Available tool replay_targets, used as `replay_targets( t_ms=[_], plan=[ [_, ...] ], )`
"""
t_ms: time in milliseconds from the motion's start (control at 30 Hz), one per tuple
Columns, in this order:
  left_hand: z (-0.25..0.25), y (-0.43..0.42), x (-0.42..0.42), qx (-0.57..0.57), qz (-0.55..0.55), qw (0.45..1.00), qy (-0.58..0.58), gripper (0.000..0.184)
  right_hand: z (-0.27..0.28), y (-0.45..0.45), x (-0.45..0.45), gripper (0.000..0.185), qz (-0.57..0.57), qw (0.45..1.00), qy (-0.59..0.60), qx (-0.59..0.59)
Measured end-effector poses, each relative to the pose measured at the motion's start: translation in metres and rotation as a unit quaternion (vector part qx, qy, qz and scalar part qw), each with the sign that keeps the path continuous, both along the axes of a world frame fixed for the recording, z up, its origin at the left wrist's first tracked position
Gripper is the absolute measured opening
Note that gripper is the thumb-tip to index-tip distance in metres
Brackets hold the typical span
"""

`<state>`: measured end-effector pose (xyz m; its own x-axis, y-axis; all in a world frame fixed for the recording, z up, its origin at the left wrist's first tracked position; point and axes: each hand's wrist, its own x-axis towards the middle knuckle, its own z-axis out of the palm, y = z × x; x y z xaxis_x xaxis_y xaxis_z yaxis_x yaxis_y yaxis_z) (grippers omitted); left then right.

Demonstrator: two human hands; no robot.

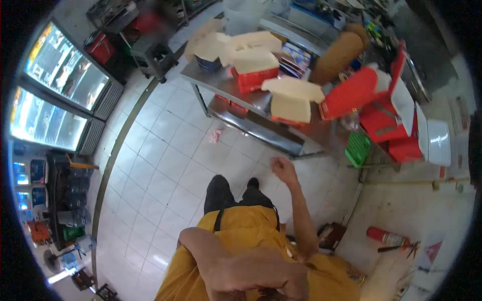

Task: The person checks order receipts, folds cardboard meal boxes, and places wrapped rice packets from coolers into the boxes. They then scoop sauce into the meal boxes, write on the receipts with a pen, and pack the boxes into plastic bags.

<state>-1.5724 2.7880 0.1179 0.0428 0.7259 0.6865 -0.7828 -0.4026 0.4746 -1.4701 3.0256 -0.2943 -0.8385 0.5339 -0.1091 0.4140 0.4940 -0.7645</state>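
My right hand [283, 170] is held out over the tiled floor, just short of the metal table, with its fingers curled in and no object visible in them. Across the yellow shirt, my left forearm is bent toward the bottom edge; my left hand [288, 281] is there, blurred, its fingers hidden. On the metal table [226, 89] stand an open red and cream box [256, 75], a second open box [291, 108] near the corner and a cream-flapped box [208, 47] at the left end. A large red box [351, 93] lies open at the right.
A green basket [357, 149] hangs by the table's right end. Glass-door fridges [65, 65] stand at the left, a dark stool [153, 57] at the upper left. A fire extinguisher [386, 237] is at the right wall. Crumpled pink litter [215, 135] lies on the floor.
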Motion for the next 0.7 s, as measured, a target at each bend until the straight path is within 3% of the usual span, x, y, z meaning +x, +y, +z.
replay_targets(
  t_ms=[67, 133, 200, 300, 367, 400, 433, 500, 567, 600, 633, 700],
  plan=[
    [-0.001, 0.014, -0.038, 0.004, 0.079, 0.996, -0.038, 0.018, 0.119, 0.015, -0.119, 0.024, 0.016, 0.997, 0.062, -0.052],
    [-0.002, 0.019, -0.071, -0.050, 0.200, 0.974, -0.092, 0.016, 0.138, 0.041, -0.218, 0.023, 0.061, 0.989, 0.129, 0.024],
    [-0.004, 0.019, -0.114, -0.140, 0.301, 0.939, -0.092, 0.011, 0.161, 0.053, -0.307, 0.025, 0.040, 0.960, 0.177, 0.214],
    [-0.048, 0.037, -0.212, -0.214, 0.353, 0.910, 0.022, 0.008, 0.156, 0.063, -0.413, 0.032, -0.029, 0.929, 0.028, 0.369],
    [-0.087, 0.069, -0.286, -0.229, 0.386, 0.886, 0.115, 0.013, 0.098, 0.089, -0.461, 0.032, 0.001, 0.945, -0.093, 0.313],
    [-0.099, 0.082, -0.313, -0.334, 0.438, 0.810, 0.202, 0.011, 0.076, 0.096, -0.473, 0.032, 0.019, 0.948, -0.157, 0.277],
    [-0.147, 0.093, -0.339, -0.407, 0.418, 0.772, 0.252, 0.011, 0.080, 0.097, -0.475, 0.030, 0.031, 0.954, -0.165, 0.248],
    [-0.237, 0.115, -0.386, -0.527, 0.356, 0.676, 0.373, 0.035, 0.097, 0.101, -0.475, 0.026, 0.049, 0.964, -0.177, 0.190],
    [-0.322, 0.129, -0.409, -0.484, 0.418, 0.625, 0.448, 0.065, 0.086, 0.125, -0.467, 0.025, 0.082, 0.961, -0.147, 0.220],
    [-0.345, 0.136, -0.413, -0.460, 0.445, 0.599, 0.481, 0.080, 0.081, 0.136, -0.461, 0.024, 0.098, 0.958, -0.136, 0.232],
    [-0.350, 0.149, -0.420, -0.461, 0.417, 0.615, 0.486, 0.122, 0.094, 0.140, -0.457, 0.024, 0.097, 0.973, -0.119, 0.173],
    [-0.347, 0.181, -0.427, -0.399, 0.455, 0.598, 0.526, 0.131, 0.146, 0.143, -0.457, 0.024, 0.083, 0.992, -0.079, 0.057]
  ],
)
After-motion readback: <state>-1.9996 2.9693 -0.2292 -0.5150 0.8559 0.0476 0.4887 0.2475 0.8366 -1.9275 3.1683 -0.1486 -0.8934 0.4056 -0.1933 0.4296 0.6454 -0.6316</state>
